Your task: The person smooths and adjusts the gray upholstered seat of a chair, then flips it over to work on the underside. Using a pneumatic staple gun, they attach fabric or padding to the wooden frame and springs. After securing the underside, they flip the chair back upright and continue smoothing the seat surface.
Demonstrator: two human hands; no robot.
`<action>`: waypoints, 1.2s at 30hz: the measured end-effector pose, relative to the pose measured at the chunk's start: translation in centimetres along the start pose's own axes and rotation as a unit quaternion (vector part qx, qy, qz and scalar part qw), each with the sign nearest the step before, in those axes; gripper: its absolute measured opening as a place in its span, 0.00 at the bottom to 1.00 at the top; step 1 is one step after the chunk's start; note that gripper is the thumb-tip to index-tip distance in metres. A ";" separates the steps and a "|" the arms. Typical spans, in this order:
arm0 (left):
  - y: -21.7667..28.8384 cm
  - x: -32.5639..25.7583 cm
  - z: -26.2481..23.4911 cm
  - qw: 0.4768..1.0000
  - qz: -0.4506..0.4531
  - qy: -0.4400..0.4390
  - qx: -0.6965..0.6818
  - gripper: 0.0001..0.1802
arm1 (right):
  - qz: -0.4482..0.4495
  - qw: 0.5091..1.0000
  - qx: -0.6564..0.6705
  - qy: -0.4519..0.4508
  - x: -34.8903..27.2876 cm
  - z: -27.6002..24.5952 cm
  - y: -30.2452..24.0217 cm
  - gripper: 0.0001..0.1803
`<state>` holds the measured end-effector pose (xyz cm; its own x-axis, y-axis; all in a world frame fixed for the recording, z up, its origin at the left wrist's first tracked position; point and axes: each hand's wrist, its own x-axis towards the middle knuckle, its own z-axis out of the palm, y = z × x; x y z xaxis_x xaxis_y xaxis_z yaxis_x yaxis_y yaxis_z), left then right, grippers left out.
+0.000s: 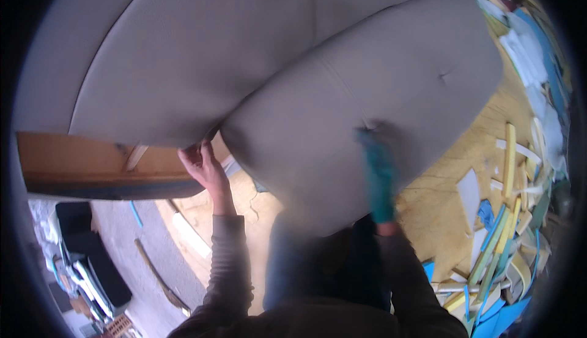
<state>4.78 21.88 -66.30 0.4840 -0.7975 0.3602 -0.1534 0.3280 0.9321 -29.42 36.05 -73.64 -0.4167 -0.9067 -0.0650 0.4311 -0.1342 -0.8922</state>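
A large grey leather-like upholstered seat cushion (306, 136) lies slantwise before me, with dimples and a seam on its top. Behind it rises a wider grey upholstered backrest (183, 50). My left hand (205, 167), bare, is at the meeting corner of the two, its fingers and thumb closed on the edge of the grey cover. In a green glove, my right hand (378, 173) reaches onto the cushion top at a dimple. Motion smears its fingers, so their grip is unclear. The cushion's near edge is close to my legs.
Below the backrest shows a brown wooden frame (79, 160). Foam offcuts (501, 240) in yellow, white and blue are heaped at the right on a tan board (434, 200). At lower left are black padded pieces (98, 258) and a thin stick (156, 271) on the grey floor.
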 end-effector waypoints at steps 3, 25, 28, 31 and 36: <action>0.2 -0.1 0.9 0.998 0.026 -0.018 -0.055 0.16 | -0.211 0.953 -0.192 -0.104 2.5 14.4 1.7 0.20; -7.0 8.3 -2.3 0.888 0.259 -0.061 0.376 0.24 | -0.233 0.880 -0.333 -0.246 9.5 29.4 5.7 0.13; -7.0 8.6 -2.2 0.895 0.235 -0.058 0.376 0.23 | -0.256 0.878 -0.325 -0.241 9.4 28.7 5.2 0.11; -6.5 9.0 -2.0 0.910 0.228 -0.043 0.344 0.21 | -0.229 0.890 -0.289 -0.267 8.4 27.4 3.7 0.10; -6.1 9.9 -1.9 0.908 0.183 -0.032 0.376 0.25 | -0.214 0.913 -0.234 -0.255 4.7 17.8 1.1 0.10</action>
<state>12.14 12.96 -68.53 0.2342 -0.7403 0.6302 -0.8506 0.1578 0.5015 -16.67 24.47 -66.93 0.0110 -0.8956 0.4447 -0.1235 -0.4426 -0.8882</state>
